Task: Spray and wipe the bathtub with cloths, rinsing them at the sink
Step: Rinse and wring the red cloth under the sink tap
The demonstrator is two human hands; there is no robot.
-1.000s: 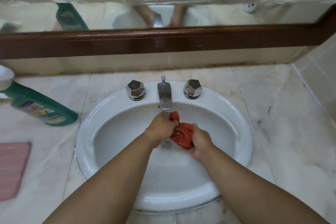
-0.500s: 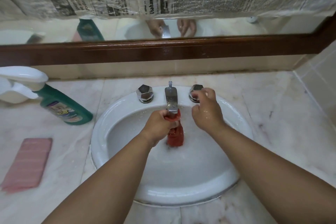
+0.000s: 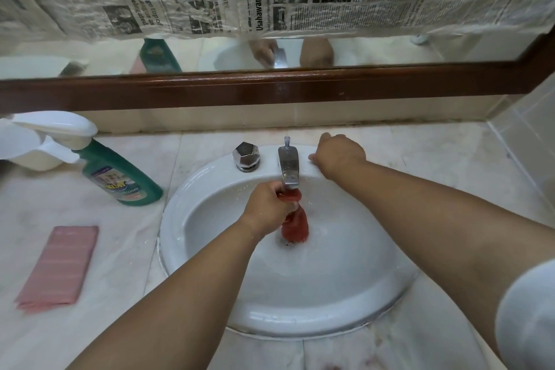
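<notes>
Left hand (image 3: 265, 209) fingers clenched on red cloth (image 3: 295, 227) beneath spout (image 3: 289, 170) for rinsing; right hand (image 3: 339, 155) at 1 o'clock, fingers covering tap handle, grip hidden

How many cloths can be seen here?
2. A red cloth is in the left hand under the tap; a pink cloth lies folded on the counter, left of the sink.

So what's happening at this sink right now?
A person is rinsing a red cloth at the white sink. The left hand grips the cloth bunched under the spout, while the right hand covers the right tap handle. On the counter to the left stand a green spray bottle and a folded pink cloth, both untouched.
</notes>
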